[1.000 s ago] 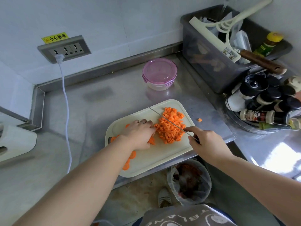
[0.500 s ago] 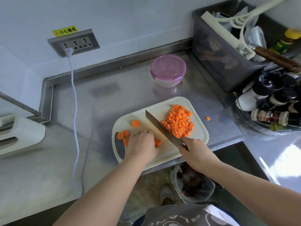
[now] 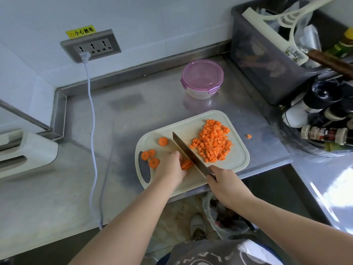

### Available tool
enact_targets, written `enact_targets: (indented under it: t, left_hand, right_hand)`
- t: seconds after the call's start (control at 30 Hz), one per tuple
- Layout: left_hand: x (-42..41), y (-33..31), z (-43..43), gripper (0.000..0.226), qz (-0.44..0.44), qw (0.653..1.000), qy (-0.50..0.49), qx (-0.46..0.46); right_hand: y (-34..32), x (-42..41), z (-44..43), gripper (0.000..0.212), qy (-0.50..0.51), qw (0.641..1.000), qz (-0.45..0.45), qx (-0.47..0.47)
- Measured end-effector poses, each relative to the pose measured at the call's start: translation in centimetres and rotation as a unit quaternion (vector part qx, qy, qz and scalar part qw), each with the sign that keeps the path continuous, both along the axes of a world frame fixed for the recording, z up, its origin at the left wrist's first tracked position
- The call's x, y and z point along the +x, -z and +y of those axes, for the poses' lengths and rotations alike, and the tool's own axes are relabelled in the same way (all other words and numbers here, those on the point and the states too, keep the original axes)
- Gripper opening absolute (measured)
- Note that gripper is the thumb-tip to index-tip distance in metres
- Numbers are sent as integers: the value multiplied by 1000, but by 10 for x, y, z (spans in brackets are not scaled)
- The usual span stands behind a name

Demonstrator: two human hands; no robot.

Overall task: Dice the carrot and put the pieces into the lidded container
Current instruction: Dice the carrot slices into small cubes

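Note:
A cream cutting board (image 3: pixel 236 165) lies on the steel counter. A pile of diced carrot (image 3: pixel 212 143) covers its right half. Several round carrot slices (image 3: pixel 150 155) lie on its left part. My left hand (image 3: pixel 170 167) holds a small stack of carrot slices (image 3: pixel 186 164) down with curled fingers. My right hand (image 3: pixel 222 183) grips the handle of a knife (image 3: pixel 188 153), whose blade rests against that stack. The round container with a pink lid (image 3: pixel 202 77) stands shut behind the board.
One carrot cube (image 3: pixel 248 136) lies on the counter right of the board. A dark bin of utensils (image 3: pixel 267 60) and a rack of spice bottles (image 3: pixel 321 123) crowd the right. A white cable (image 3: pixel 93 131) hangs from the wall socket. A bagged waste bin (image 3: pixel 223 217) stands below the counter edge.
One second ago the knife lay over the diced pile. It has since come to the slices under my left hand, which shifted toward the board's near side, uncovering round slices on the left.

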State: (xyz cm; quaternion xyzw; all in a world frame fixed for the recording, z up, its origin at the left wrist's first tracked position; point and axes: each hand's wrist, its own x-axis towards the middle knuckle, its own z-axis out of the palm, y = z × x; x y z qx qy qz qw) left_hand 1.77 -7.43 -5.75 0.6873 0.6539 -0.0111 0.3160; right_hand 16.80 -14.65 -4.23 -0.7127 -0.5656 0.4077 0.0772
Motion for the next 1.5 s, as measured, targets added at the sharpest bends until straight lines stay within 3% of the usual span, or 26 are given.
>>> enact_targets:
  t: [0.23, 0.43, 0.7, 0.8, 1.07, 1.17, 1.3, 1.5]
  left_hand:
    - [-5, 0, -1, 46, 6, 1000, 1, -3]
    - [3, 3, -3, 25, 21, 1000, -7, 19]
    - [8, 6, 4, 18, -9, 999, -18, 33]
    - [12, 5, 19, 20, -22, 999, -9, 38]
    - [9, 8, 23, 34, -41, 998, 9, 57]
    - [6, 4, 17, 38, -55, 994, 6, 94]
    - [3, 2, 3, 21, -57, 983, 18, 176]
    - [-1, 9, -2, 20, -43, 979, 60, 189]
  right_hand:
    - [-2, 0, -1, 23, 0, 1000, 1, -1]
    - [-6, -1, 1, 15, -6, 1000, -2, -4]
    - [-5, 1, 6, 16, 3, 1000, -10, 1]
    - [-4, 4, 15, 27, 19, 1000, -18, 1]
    - [-9, 4, 19, 29, 16, 999, -24, 27]
    - [-16, 7, 18, 19, -25, 997, -44, 55]
    - [-19, 5, 15, 11, -80, 992, -81, 46]
    - [-20, -1, 12, 10, -82, 992, -96, 22]
